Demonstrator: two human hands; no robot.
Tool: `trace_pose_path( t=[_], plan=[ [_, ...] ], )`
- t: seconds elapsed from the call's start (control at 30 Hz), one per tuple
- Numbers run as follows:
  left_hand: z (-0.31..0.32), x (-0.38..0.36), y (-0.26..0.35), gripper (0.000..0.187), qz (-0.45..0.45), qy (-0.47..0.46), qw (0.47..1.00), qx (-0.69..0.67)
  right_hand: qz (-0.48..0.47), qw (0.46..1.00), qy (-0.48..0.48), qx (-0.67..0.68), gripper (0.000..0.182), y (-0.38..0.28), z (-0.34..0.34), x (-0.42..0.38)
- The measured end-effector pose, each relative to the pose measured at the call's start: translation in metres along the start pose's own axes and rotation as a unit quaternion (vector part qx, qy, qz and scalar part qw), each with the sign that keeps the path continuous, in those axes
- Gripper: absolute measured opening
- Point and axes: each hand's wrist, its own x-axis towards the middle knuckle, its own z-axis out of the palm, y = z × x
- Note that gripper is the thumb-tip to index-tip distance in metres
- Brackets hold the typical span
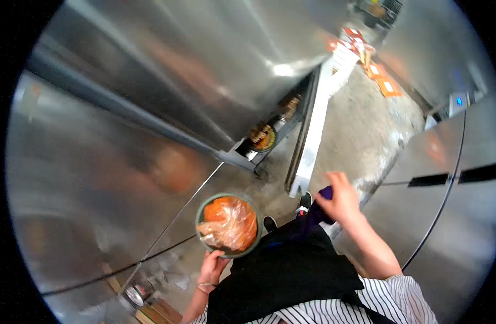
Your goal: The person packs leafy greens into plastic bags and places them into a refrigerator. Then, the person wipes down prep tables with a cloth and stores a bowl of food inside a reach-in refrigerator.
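My left hand grips the near rim of a round green bowl, with the thumb over the edge and the other fingers mostly hidden beneath. Inside the bowl lies a clear plastic bag over an orange food mass, whose kind I cannot make out. On the other side, my right hand is raised beside the black apron, its fingers curled around a bunched dark purple cloth. Part of that cloth hangs down toward the apron.
A metal door stands ajar at centre, its long pale edge pointing at my feet. Behind it, a low shelf holds a round container. Stainless cabinets line both sides. Orange packets lie on the concrete floor ahead; wooden boards lie lower left.
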Motion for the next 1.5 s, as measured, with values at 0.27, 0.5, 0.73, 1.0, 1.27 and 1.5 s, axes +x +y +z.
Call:
trace_pose_path(
  t=[0.27, 0.5, 0.73, 1.0, 1.27, 1.5],
  plan=[
    [-0.015, 0.0, 0.04, 0.044, -0.046, -0.159, 0.971, 0.172, 0.175, 0.98, -0.009, -0.094, 0.08, -0.082, -0.008, -0.078],
    [0.026, -0.012, 0.061, 0.05, -0.173, 0.016, 0.985, 0.018, 0.191, 0.967, 0.027, -0.167, 0.066, -0.054, -0.06, -0.108],
    [0.028, 0.1, 0.05, 0.02, -0.014, -0.049, 0.995, -0.091, 0.175, 0.965, 0.027, -0.194, 0.061, -0.044, -0.059, -0.169],
    [0.14, 0.224, 0.178, 0.032, 0.033, 0.037, 0.975, -0.216, 0.215, 0.963, -0.003, -0.165, 0.067, -0.063, -0.067, -0.182],
    [0.278, 0.281, 0.166, 0.035, 0.083, 0.046, 0.983, -0.158, 0.245, 0.964, -0.03, -0.099, 0.071, 0.019, -0.138, -0.153],
    [0.218, 0.248, 0.164, 0.063, 0.092, -0.029, 0.983, -0.156, 0.229, 0.964, -0.02, -0.131, 0.07, -0.029, -0.094, -0.183]
  ],
)
